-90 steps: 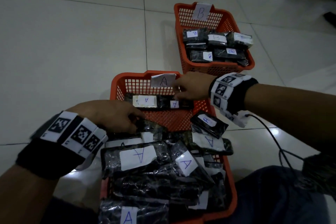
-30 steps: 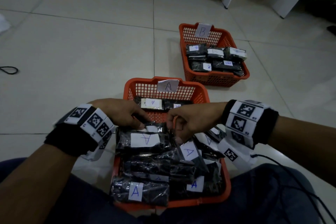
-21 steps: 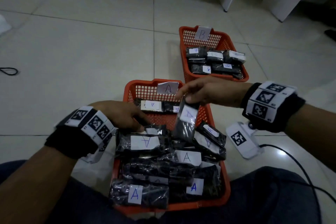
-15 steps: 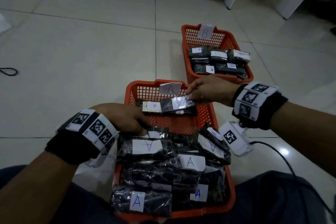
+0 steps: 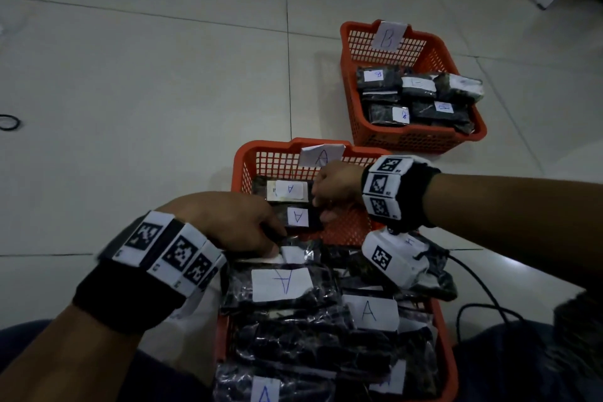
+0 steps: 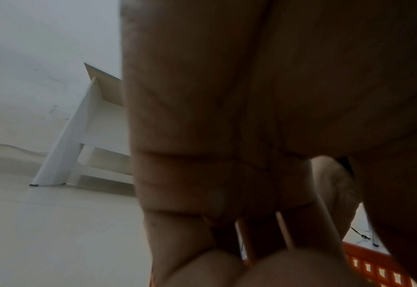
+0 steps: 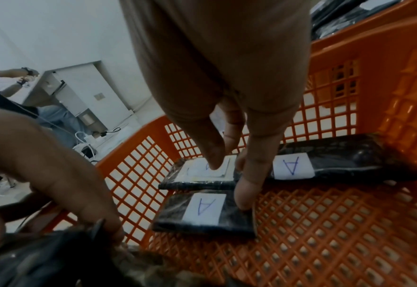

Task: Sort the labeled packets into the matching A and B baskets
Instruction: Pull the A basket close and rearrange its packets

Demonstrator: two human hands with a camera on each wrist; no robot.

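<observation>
Fingertips (image 7: 245,196) of the right hand (image 5: 336,186) reach straight down onto the right end of an A-labelled packet (image 5: 298,217) lying flat on the floor of the A basket (image 5: 241,160). The fingers are extended and press or nudge the packet; they do not close around it. The left hand (image 5: 225,222) rests at the near edge of the A basket, fingers curled onto the top of the packet pile (image 5: 303,310); the right wrist view shows its fingertips pinching dark wrapping there. The left wrist view shows only the palm, close up.

Status of the A basket: three packets lie flat inside. Two sit side by side along the far wall, and the third, the one under the right fingertips, lies just in front of them. All visible labels there read A.

Status of the B basket (image 5: 414,140): it stands farther off to the right and holds several dark packets. Some labels read B; others are too small to read.

Remaining work: the pile occupies a third basket (image 5: 442,336) nearest the person. Many packets remain in it, and every legible label reads A. Judged from this, sorting is well short of complete.
</observation>
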